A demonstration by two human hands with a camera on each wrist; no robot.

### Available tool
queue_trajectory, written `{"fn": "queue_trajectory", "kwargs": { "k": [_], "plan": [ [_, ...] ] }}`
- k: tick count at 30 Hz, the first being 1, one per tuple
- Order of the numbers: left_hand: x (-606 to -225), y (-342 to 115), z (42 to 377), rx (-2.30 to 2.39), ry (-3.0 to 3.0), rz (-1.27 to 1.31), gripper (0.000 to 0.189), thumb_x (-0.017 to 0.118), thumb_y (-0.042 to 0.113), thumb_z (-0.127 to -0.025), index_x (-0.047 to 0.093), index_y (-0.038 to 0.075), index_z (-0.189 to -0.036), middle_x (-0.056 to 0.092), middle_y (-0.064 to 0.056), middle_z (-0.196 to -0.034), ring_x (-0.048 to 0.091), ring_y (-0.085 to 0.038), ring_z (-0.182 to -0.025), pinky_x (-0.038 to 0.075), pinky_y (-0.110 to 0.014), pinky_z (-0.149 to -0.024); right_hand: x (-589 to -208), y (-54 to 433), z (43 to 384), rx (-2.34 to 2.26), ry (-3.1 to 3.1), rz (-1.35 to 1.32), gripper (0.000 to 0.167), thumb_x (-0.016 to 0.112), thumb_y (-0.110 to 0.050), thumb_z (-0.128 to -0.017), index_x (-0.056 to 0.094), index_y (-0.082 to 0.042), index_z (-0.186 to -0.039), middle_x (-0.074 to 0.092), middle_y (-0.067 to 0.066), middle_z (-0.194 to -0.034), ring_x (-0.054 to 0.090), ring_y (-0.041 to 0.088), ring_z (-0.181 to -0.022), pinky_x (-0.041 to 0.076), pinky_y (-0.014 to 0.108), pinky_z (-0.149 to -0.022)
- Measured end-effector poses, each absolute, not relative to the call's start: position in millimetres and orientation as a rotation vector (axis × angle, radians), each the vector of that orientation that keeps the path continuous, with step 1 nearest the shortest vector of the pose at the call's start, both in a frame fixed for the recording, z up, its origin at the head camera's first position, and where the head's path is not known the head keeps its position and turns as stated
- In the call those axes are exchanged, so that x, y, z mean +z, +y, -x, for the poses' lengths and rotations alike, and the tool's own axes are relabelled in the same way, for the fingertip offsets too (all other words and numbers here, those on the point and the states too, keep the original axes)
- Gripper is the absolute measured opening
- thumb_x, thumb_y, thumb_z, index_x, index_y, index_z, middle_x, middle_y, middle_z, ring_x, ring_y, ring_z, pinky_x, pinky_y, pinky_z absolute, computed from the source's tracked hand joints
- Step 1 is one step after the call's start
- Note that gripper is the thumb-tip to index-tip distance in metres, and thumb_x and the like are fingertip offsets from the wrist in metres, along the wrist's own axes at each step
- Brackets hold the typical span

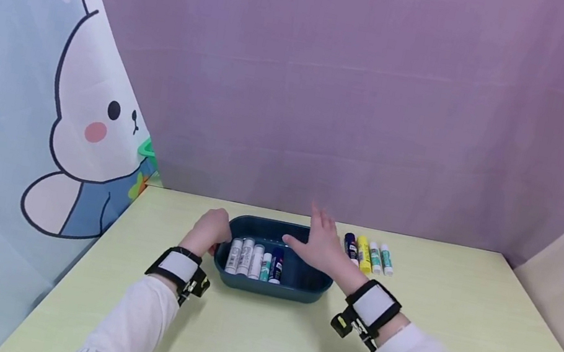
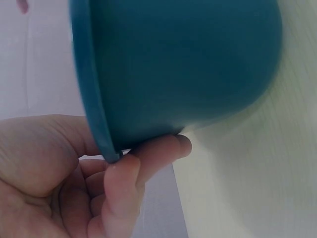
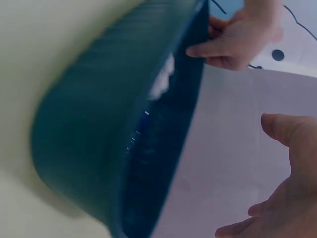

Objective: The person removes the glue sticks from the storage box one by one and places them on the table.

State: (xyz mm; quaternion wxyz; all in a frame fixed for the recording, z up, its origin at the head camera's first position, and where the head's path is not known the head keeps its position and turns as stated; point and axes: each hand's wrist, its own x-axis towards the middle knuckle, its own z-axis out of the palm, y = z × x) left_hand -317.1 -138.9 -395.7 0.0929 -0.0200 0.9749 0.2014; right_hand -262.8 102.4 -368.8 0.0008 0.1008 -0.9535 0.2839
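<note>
A dark teal plastic bin [image 1: 269, 289] stands on the table, holding several glue sticks side by side in its left half. White glue sticks [image 1: 246, 256] lie leftmost there, followed by a green-and-white glue stick [image 1: 266, 266] and a dark blue glue stick [image 1: 276, 265]. My left hand [image 1: 210, 230] pinches the rim at the bin's left end, thumb inside and fingers [image 2: 161, 153] against the outer wall. Over the bin's right end, my right hand [image 1: 323, 246] is raised with fingers spread and nothing in it; the right wrist view shows its thumb [image 3: 277, 128] apart from the rim.
Right of the bin, more glue sticks lie in a row: a dark blue one [image 1: 351, 248], a yellow one [image 1: 363, 253] and two green-and-white ones [image 1: 380, 259]. A purple cloth [image 1: 330, 96] hangs behind the pale table [image 1: 252, 347], and a printed cartoon curtain [image 1: 87, 154] hangs at the left.
</note>
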Motion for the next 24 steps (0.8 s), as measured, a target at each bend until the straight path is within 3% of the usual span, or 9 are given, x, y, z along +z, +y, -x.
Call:
{"fn": "queue_trajectory", "kwargs": {
  "k": [14, 24],
  "plan": [
    [-395.0, -137.7, 317.1, 0.59, 2.886, 0.09, 0.021, 0.061, 0.003, -0.084, 0.06, -0.009, -0.101, 0.059, -0.018, -0.067, 0.059, -0.02, -0.038, 0.051, -0.027, -0.037, -413.2, 83.5, 266.5, 0.898, -3.083, -0.195, 0.091, 0.064, -0.042, -0.087, 0.013, 0.0, -0.15, 0.015, 0.026, -0.153, 0.017, 0.046, -0.14, 0.025, 0.058, -0.111],
    [-395.1, -137.3, 315.7, 0.578, 2.91, 0.074, 0.022, 0.061, 0.003, -0.083, 0.06, -0.009, -0.102, 0.063, -0.024, -0.081, 0.059, -0.019, -0.038, 0.05, -0.026, -0.037, -433.1, 74.4, 264.3, 0.83, -3.122, -0.117, 0.085, 0.065, -0.037, -0.087, 0.02, 0.003, -0.147, 0.028, 0.027, -0.148, 0.028, 0.045, -0.135, 0.031, 0.056, -0.109]
  ]
}}
